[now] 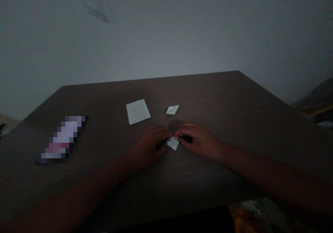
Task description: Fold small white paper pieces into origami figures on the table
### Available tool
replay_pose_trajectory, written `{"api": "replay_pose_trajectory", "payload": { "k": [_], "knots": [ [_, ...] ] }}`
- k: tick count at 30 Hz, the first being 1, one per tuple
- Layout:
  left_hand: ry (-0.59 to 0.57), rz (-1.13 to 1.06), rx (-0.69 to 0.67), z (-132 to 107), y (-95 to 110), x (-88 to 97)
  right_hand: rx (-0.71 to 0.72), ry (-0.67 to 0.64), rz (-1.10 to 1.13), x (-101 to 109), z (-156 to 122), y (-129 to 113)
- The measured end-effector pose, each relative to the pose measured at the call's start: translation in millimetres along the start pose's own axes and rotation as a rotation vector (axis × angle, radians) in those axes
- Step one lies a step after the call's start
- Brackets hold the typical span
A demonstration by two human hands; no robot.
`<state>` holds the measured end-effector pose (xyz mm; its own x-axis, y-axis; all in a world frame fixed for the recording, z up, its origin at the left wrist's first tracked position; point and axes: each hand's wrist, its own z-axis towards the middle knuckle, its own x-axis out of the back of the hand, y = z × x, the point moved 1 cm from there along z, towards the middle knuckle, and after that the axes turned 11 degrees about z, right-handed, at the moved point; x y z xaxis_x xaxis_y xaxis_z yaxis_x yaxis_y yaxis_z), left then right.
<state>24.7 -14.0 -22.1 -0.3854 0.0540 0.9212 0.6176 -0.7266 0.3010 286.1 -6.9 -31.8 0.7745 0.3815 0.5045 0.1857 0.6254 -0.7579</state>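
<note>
Between my two hands is a small folded piece of printed paper [173,144], its lower corner pointing toward me. My left hand [152,144] pinches its left upper side, fingers bent over it. From the right, my right hand [196,137] grips the upper right edge between thumb and fingertips. Both sets of fingertips nearly meet at the top of the paper and hide part of it. Just beyond them lies a small white folded paper shape [172,110]. A square sheet of printed paper [138,111] rests flat, further left.
A phone-like device [62,139] with a pixelated screen lies on the left of the dark wooden table [208,94]. Behind the table rises a pale wall [169,31] with a clear plastic bag [93,3] hanging on it. Colourful items [257,214] show below the near edge.
</note>
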Motion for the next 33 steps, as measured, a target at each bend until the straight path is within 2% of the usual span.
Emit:
{"api": "replay_pose_trajectory", "payload": {
  "k": [4,10,18,25,33],
  "knots": [
    [-0.059,0.038,-0.038,0,-2,2.7,0.081,-0.071,-0.01,4,0,4],
    [-0.1,0.089,-0.08,0,-4,5.7,0.114,-0.135,-0.063,9,0,5],
    [-0.062,0.094,-0.163,-4,-15,3.7,0.12,-0.181,-0.061,12,0,7],
    [-0.097,0.13,-0.161,-5,-12,8.3,0.148,-0.184,-0.056,12,0,8],
    [-0.087,0.215,-0.254,-7,-14,7.7,0.152,-0.206,-0.058,13,0,8]
  ]
}}
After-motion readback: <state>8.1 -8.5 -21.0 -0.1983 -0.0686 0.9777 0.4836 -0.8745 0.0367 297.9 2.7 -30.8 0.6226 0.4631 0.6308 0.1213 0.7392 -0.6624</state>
